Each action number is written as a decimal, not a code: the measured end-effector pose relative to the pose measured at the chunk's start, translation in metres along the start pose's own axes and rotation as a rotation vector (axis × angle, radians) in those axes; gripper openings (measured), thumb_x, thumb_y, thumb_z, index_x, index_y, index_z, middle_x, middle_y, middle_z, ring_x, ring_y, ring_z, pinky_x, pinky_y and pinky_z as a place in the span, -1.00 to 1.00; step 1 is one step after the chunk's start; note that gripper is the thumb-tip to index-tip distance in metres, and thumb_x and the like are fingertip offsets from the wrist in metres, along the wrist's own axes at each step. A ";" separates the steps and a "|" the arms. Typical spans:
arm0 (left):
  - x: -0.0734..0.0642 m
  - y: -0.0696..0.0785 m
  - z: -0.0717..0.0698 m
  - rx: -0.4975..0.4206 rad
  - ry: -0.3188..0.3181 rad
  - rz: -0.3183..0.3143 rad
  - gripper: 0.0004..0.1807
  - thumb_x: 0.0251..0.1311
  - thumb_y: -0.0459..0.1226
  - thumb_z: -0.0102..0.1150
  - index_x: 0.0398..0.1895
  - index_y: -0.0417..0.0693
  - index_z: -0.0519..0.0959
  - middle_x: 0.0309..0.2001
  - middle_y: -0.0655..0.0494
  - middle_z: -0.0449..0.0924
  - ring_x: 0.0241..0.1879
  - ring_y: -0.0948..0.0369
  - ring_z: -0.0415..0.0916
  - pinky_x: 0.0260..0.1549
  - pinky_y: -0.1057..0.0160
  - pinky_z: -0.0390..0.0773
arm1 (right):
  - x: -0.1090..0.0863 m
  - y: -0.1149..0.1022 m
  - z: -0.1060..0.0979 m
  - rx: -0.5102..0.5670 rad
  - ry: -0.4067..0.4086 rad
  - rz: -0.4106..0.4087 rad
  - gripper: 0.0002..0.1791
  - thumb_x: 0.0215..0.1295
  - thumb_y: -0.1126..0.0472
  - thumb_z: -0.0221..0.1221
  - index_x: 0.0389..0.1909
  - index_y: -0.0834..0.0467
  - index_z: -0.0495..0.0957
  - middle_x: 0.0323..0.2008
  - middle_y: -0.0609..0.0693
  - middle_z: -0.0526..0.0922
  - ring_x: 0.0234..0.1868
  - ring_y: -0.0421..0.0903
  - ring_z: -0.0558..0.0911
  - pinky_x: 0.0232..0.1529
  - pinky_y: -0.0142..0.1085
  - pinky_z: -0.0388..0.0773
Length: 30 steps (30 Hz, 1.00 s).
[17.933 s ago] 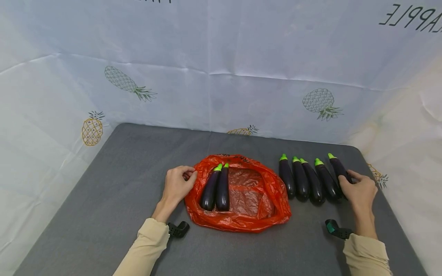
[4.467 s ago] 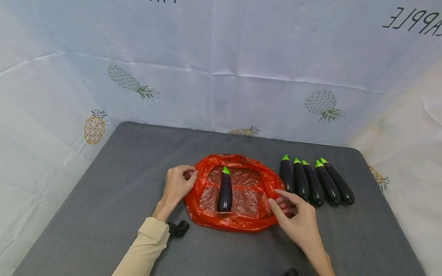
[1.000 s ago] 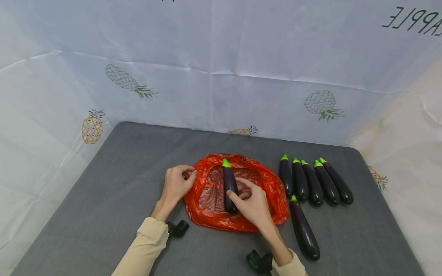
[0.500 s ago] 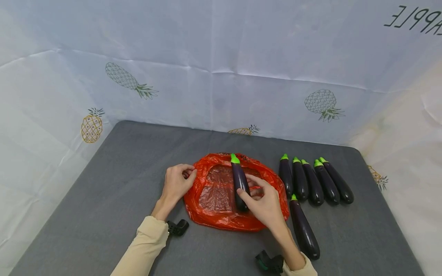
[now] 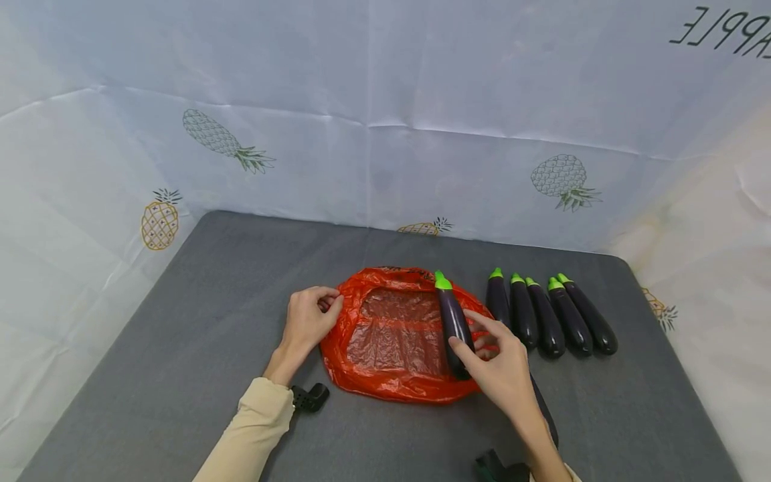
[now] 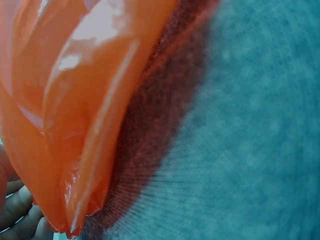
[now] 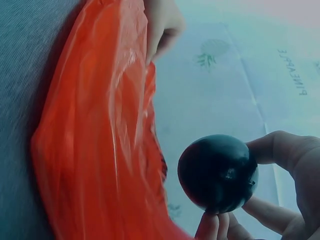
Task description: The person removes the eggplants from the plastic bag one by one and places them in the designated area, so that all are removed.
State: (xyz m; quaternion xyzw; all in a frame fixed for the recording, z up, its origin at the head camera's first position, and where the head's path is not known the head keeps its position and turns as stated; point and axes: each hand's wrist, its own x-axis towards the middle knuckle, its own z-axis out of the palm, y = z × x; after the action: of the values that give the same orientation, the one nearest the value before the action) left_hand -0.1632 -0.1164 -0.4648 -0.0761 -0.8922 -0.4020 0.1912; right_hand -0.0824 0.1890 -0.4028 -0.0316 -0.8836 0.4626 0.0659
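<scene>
My left hand (image 5: 310, 318) pinches the left rim of an open red plastic bag (image 5: 391, 389); in the left wrist view its fingers (image 6: 22, 212) show beside the bag's folds (image 6: 75, 110). My right hand (image 5: 504, 368) grips an eggplant (image 5: 454, 325) by its lower part, thumb on one side and fingers on the other, above the bag's right side. Its green stem end points away from me. The right wrist view shows the rounded dark end of this eggplant (image 7: 215, 172), apart from the bag (image 7: 100, 145). No eggplant shows inside the bag.
Several eggplants (image 5: 547, 328) lie in a row right of the bag, stems toward the back. Another loose eggplant (image 5: 546, 416) lies nearer me, mostly hidden by my right forearm. A white pineapple-print cloth (image 5: 361, 167) hangs behind the grey table (image 5: 241, 268).
Two eggplants lay in the bag at first, later one. My right hand, over the bag's middle a second ago, has carried this eggplant to the right. My left hand stays at the rim.
</scene>
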 end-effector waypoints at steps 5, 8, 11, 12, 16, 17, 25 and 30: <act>0.000 0.000 0.000 0.000 0.000 -0.004 -0.93 0.16 -0.39 0.37 -0.37 -0.25 0.77 -0.50 -0.06 0.73 -0.55 0.19 0.62 -0.45 0.20 0.66 | -0.009 0.007 -0.016 -0.033 0.048 -0.013 -0.49 0.18 0.22 0.44 0.18 0.07 0.65 -0.16 0.06 0.64 -0.41 -0.32 0.51 -0.38 -0.51 0.54; 0.000 0.000 -0.001 0.002 -0.001 -0.004 -0.93 0.17 -0.39 0.37 -0.37 -0.25 0.77 -0.50 -0.05 0.73 -0.55 0.19 0.62 -0.45 0.20 0.65 | -0.014 0.009 -0.026 -0.055 0.078 -0.002 -0.50 0.16 0.23 0.45 0.17 0.06 0.67 -0.16 0.06 0.64 -0.40 -0.33 0.49 -0.39 -0.54 0.52; 0.000 0.000 -0.001 0.003 0.000 -0.007 -0.93 0.16 -0.39 0.37 -0.38 -0.25 0.77 -0.51 -0.05 0.73 -0.54 0.19 0.62 -0.45 0.21 0.65 | -0.019 0.014 -0.034 -0.089 0.107 0.028 -0.50 0.16 0.23 0.46 0.17 0.07 0.67 -0.13 0.08 0.63 -0.40 -0.34 0.47 -0.41 -0.54 0.49; 0.000 0.000 -0.001 0.003 0.001 -0.008 -0.93 0.16 -0.39 0.37 -0.38 -0.25 0.77 -0.51 -0.05 0.73 -0.54 0.19 0.62 -0.45 0.21 0.65 | -0.021 0.015 -0.037 -0.102 0.117 0.042 -0.49 0.15 0.22 0.46 0.17 0.08 0.67 -0.13 0.09 0.63 -0.40 -0.33 0.46 -0.41 -0.54 0.48; 0.000 0.000 0.000 -0.002 0.001 -0.007 -0.94 0.16 -0.39 0.38 -0.38 -0.25 0.77 -0.51 -0.04 0.73 -0.55 0.19 0.62 -0.45 0.21 0.65 | -0.028 0.021 -0.049 -0.163 0.142 0.127 -0.47 0.15 0.19 0.47 0.18 0.07 0.66 -0.09 0.11 0.64 -0.41 -0.33 0.46 -0.40 -0.55 0.46; 0.000 0.000 0.000 -0.004 0.001 -0.007 -0.94 0.16 -0.39 0.38 -0.38 -0.25 0.77 -0.51 -0.04 0.73 -0.54 0.20 0.62 -0.45 0.21 0.65 | -0.030 0.022 -0.052 -0.178 0.146 0.148 -0.47 0.14 0.19 0.47 0.19 0.07 0.66 -0.08 0.11 0.64 -0.42 -0.33 0.46 -0.40 -0.54 0.45; 0.000 0.000 0.000 -0.011 0.000 -0.010 -0.94 0.15 -0.39 0.38 -0.39 -0.24 0.77 -0.51 -0.04 0.73 -0.55 0.20 0.61 -0.45 0.23 0.65 | -0.043 0.042 -0.078 -0.292 0.134 0.286 -0.41 0.17 0.11 0.46 0.25 0.09 0.60 -0.02 0.17 0.63 -0.42 -0.31 0.42 -0.43 -0.47 0.41; 0.000 0.001 0.000 -0.011 0.000 -0.007 -0.94 0.15 -0.39 0.38 -0.39 -0.25 0.77 -0.51 -0.04 0.73 -0.55 0.20 0.62 -0.45 0.22 0.65 | -0.051 0.055 -0.091 -0.361 0.123 0.334 -0.42 0.22 0.12 0.41 0.29 0.07 0.58 -0.01 0.17 0.63 -0.44 -0.31 0.41 -0.45 -0.46 0.42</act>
State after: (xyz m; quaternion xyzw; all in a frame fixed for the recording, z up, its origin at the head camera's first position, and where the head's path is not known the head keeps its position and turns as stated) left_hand -0.1632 -0.1159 -0.4641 -0.0739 -0.8901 -0.4078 0.1895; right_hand -0.0191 0.2890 -0.4012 -0.2166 -0.9287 0.2989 0.0353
